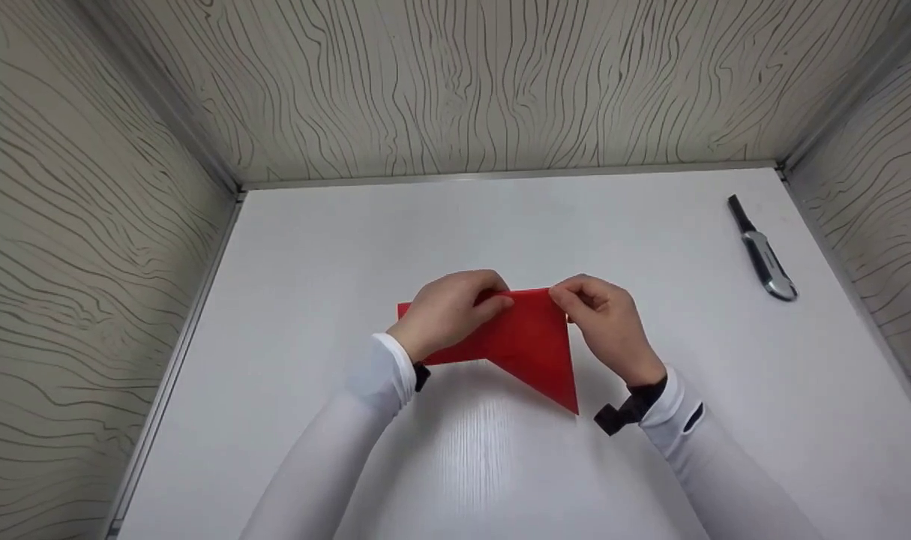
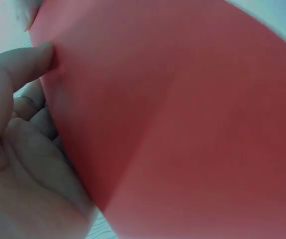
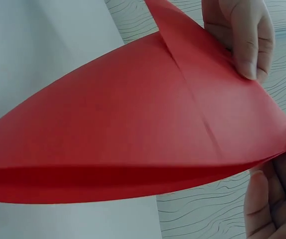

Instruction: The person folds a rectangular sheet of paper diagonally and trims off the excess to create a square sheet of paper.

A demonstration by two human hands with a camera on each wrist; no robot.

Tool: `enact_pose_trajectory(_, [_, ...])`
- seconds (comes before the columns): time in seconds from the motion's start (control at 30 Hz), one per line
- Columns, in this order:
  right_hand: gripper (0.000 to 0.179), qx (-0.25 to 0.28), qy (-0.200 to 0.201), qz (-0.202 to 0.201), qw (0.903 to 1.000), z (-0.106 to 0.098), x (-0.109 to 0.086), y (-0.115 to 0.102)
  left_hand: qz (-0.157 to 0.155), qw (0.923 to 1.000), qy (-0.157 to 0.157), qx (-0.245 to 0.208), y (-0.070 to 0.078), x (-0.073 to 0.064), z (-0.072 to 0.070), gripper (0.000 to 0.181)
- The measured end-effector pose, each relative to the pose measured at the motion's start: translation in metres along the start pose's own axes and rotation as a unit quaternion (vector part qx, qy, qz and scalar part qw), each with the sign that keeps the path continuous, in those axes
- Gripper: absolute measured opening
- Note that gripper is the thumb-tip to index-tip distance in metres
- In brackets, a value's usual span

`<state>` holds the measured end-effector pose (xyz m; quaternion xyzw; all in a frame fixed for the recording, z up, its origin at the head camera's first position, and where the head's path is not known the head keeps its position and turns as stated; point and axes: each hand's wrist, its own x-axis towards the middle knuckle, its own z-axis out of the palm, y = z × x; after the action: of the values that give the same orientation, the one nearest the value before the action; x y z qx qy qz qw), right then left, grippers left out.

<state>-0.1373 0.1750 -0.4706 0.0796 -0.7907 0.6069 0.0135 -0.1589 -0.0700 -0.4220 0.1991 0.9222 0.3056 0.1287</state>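
Observation:
A folded sheet of red paper [image 1: 534, 337] is held up between both hands over the white table. My left hand [image 1: 448, 311] pinches its upper edge left of the middle, thumb in front and fingers behind. With thumb and index finger, my right hand [image 1: 603, 319] pinches the top right corner. From there the paper slants down to a point at the lower right. In the right wrist view the red paper [image 3: 98, 114] shows two layers gaping along one side and a folded flap near the left hand [image 3: 245, 37]. The left wrist view shows the left thumb [image 2: 28, 62] pressing near the edge.
A utility knife [image 1: 764, 255] with a black and silver handle lies at the right rear of the white table [image 1: 313, 247]. Wood-patterned panels [image 1: 455, 82] stand along the back and both sides, with metal framing at the corners.

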Motion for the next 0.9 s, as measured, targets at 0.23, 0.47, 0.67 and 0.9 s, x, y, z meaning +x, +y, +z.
enact_pose_trajectory(0.23, [0.010,0.006,-0.001,-0.021,0.9998,0.011,0.000,0.003,0.019,0.9991,0.020,-0.032,0.011,0.010,0.011,0.014])
enact_pose_trajectory(0.47, [0.010,-0.034,0.019,-0.035,0.9986,0.016,-0.001,0.003,0.014,0.9988,0.035,-0.030,0.014,0.013,0.016,0.011])
enact_pose_trajectory(0.67, [0.008,-0.046,0.023,-0.029,0.9982,0.017,-0.003,0.003,0.024,0.9986,0.030,-0.035,0.015,0.012,0.015,0.010])
enact_pose_trajectory(0.9, [0.005,-0.027,0.015,-0.038,0.9988,0.017,-0.003,0.002,0.030,0.9989,0.020,-0.030,0.015,0.012,0.014,0.010])
